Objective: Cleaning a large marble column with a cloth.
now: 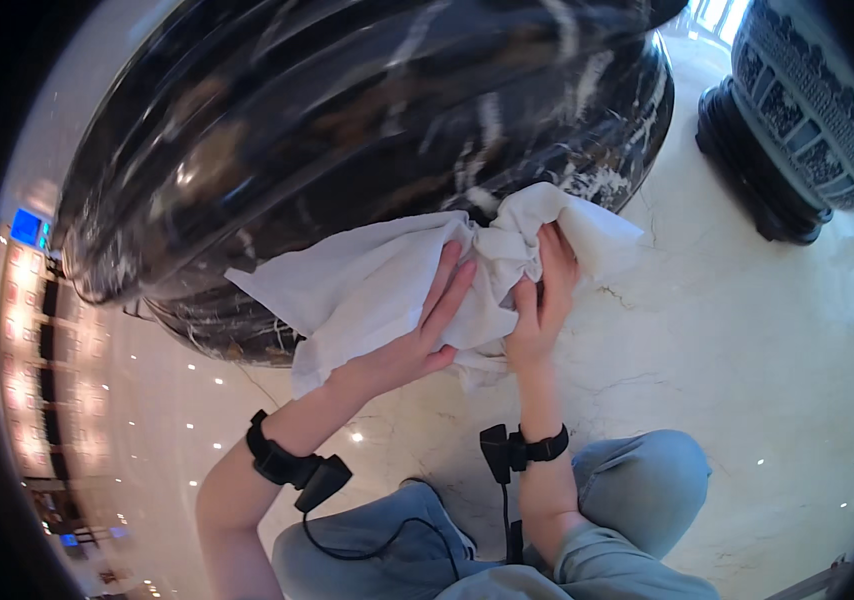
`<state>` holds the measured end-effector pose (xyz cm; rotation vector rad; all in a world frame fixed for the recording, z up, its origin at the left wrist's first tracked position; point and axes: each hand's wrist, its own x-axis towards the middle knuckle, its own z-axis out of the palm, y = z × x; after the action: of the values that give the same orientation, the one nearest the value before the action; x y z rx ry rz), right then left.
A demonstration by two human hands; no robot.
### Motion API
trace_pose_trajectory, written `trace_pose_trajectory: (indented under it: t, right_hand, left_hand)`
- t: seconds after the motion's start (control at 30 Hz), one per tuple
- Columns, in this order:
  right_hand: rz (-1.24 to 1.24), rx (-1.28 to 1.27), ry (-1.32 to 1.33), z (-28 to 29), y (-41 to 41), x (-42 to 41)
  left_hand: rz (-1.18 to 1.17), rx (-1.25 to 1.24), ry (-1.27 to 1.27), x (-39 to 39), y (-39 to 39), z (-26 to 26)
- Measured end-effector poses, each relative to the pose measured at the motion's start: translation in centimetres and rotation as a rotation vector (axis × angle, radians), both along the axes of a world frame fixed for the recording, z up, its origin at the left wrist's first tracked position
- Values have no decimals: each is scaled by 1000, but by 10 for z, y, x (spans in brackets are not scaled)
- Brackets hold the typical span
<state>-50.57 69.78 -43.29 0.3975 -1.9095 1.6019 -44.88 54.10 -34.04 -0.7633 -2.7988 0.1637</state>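
A white cloth [374,277] lies bunched and spread in front of the dark, white-veined polished stone column or pedestal base [307,142]. My left hand [438,315] rests flat on the cloth with its fingers extended and apart. At the cloth's gathered right part, my right hand [547,292] grips a fold between thumb and fingers. The cloth's upper edge touches or overlaps the lower side of the stone; its underside is hidden. Black straps with small devices are on both forearms.
A blue-and-white patterned ceramic vessel [809,112] stands on a dark carved stand [757,165] at the upper right. Glossy light marble floor [667,352] surrounds the stone base. My bent, jeans-clad knees are close below my arms.
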Motion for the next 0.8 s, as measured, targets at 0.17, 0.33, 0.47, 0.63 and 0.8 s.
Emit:
trace_pose_trajectory:
  t: [0.17,0.33,0.47,0.63,0.8]
  right_hand:
    - [93,130,58,5,-39,23]
    - [50,200,101,13,-69,47]
    - [-37,92,-35,34,-75,44]
    - [-29,-260,-88,74,-101,35]
    - [33,153,222,49,-91,16]
  left_hand:
    - [-84,97,-101,22,-55,-9]
    - [-133,170,-79,37,-89,-9]
    - [-124,51,139,37,-90,7]
    - [-48,76,154,34,-98,32]
    - [-174,571,-80,13,-104,11]
